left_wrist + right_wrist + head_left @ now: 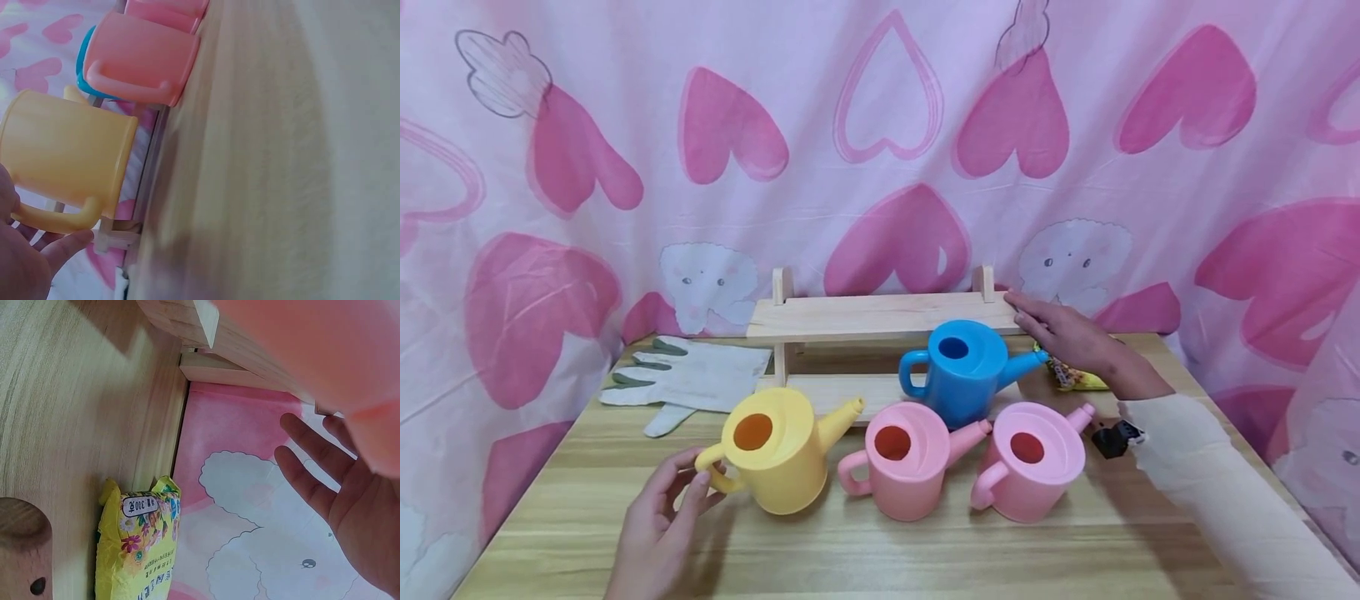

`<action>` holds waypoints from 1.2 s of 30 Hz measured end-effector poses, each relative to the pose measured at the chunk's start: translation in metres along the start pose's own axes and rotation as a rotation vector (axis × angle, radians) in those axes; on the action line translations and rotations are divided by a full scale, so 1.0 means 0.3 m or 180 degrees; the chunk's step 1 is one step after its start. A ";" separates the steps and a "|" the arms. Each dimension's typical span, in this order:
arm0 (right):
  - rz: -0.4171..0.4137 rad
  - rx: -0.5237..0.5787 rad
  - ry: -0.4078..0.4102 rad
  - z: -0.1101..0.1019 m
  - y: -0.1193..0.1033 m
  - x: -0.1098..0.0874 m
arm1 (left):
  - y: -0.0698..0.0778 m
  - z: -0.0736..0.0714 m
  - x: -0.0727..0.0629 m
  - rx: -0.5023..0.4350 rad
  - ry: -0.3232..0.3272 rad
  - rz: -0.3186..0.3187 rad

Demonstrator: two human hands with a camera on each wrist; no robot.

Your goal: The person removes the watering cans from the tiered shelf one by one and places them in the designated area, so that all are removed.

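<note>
My left hand (655, 521) grips the handle of a yellow watering can (786, 475), thumb on the near side. In the left wrist view, that yellow can (65, 150) appears sideways with fingers around its handle. To its right stand a coral-pink watering can (912, 479) and a light pink watering can (1037, 479). Behind them is a blue watering can (967, 387) at the lower board of a two-tier wooden shelf (880, 317); its base is partly hidden. My right hand (1071, 335), fingers extended, rests at the right end of the upper board.
White and green work gloves (707, 379) lie left of the shelf. A yellow flowered packet (140, 544) lies right of it. Near the right sleeve sits a small black object (1111, 440). A rounded wooden piece (24, 531) shows in the right wrist view. A pink heart-print curtain (887, 100) hangs behind.
</note>
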State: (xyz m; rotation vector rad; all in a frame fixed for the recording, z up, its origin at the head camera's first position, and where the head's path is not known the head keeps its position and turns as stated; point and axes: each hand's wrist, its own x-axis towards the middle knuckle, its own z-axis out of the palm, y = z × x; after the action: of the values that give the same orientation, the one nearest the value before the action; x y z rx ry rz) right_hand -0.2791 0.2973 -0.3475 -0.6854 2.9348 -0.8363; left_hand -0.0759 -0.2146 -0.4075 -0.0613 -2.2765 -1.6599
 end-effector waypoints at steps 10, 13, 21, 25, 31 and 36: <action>0.0020 0.0029 -0.0037 -0.009 0.000 -0.003 | -0.029 0.030 -0.022 -0.0103 -0.0050 -0.0360; 0.0001 0.0033 -0.0028 -0.008 0.000 -0.003 | -0.037 0.034 -0.022 -0.0102 -0.0057 -0.0354; 0.0007 0.0041 -0.0011 -0.008 0.000 -0.002 | -0.060 0.040 -0.019 -0.0002 -0.0101 -0.0262; 0.0026 0.0025 -0.0021 -0.007 -0.001 -0.004 | -0.068 0.044 -0.019 0.0022 -0.0095 -0.0256; 0.0030 0.0030 -0.0019 -0.003 0.002 -0.007 | -0.069 0.047 -0.018 0.0034 -0.0125 -0.0370; -0.0007 0.0036 -0.0001 -0.002 0.005 -0.007 | -0.067 0.050 -0.016 0.0038 -0.0138 -0.0397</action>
State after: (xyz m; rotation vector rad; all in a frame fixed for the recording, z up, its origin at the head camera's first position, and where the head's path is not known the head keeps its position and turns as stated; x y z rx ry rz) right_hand -0.2778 0.2996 -0.3479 -0.6879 2.9271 -0.8521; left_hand -0.0794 -0.2064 -0.4315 0.0489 -2.3658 -1.7215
